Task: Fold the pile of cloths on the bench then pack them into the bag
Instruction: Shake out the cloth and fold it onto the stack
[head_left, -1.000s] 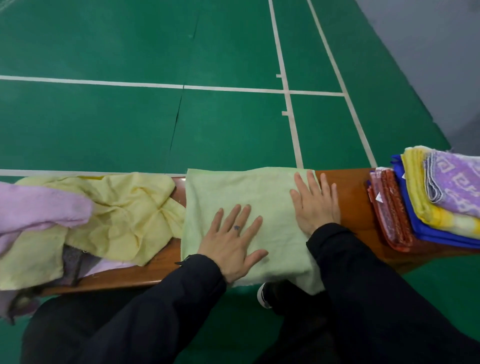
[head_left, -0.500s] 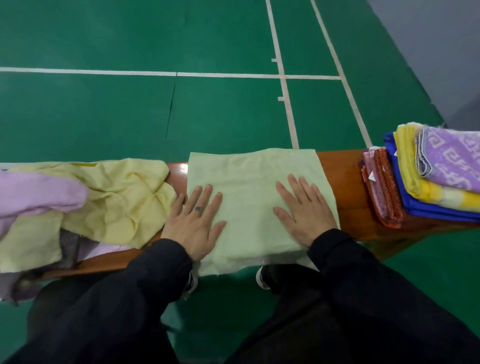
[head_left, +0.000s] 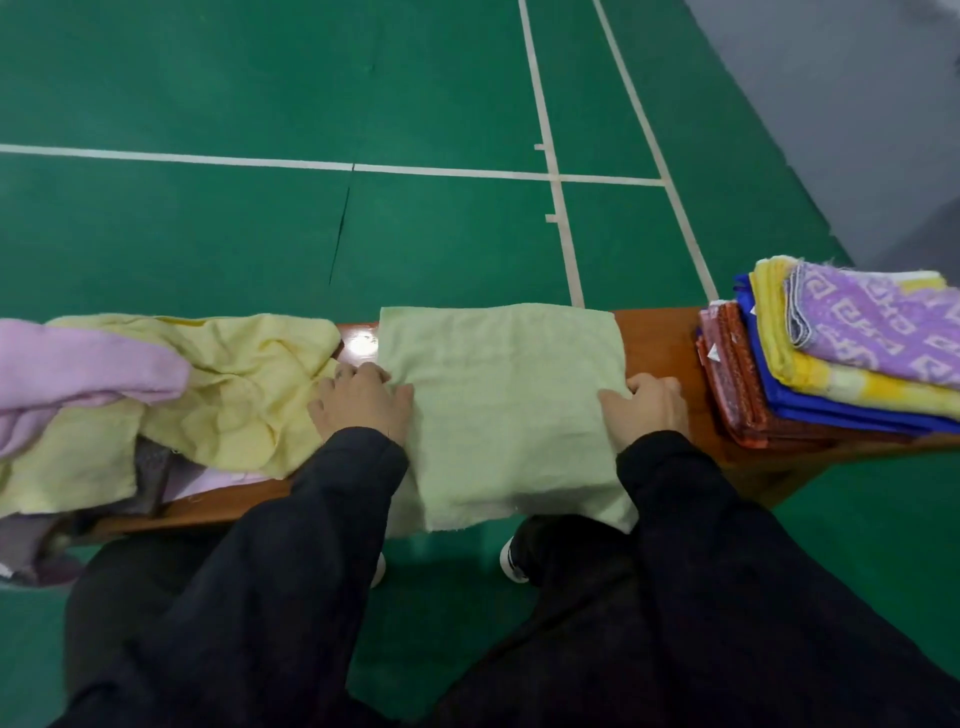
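A pale green cloth (head_left: 506, 400) lies flat across the wooden bench (head_left: 657, 338), its near edge hanging over the front. My left hand (head_left: 361, 400) grips the cloth's left edge with curled fingers. My right hand (head_left: 647, 408) grips the right edge the same way. To the left sits the unfolded pile: a yellow cloth (head_left: 228, 384), a pink cloth (head_left: 78, 369) and a grey cloth (head_left: 156, 467) underneath. A stack of folded cloths (head_left: 841, 364) stands at the bench's right end, with a purple patterned one on top. No bag is in view.
Green court floor (head_left: 363, 234) with white lines stretches beyond the bench. A grey floor strip (head_left: 857, 104) lies at the far right. My dark-clad legs and shoes (head_left: 511, 561) are below the bench's front edge.
Both hands slid outward from the middle of the green cloth to its left and right edges, and their fingers went from flat to curled on the edges.
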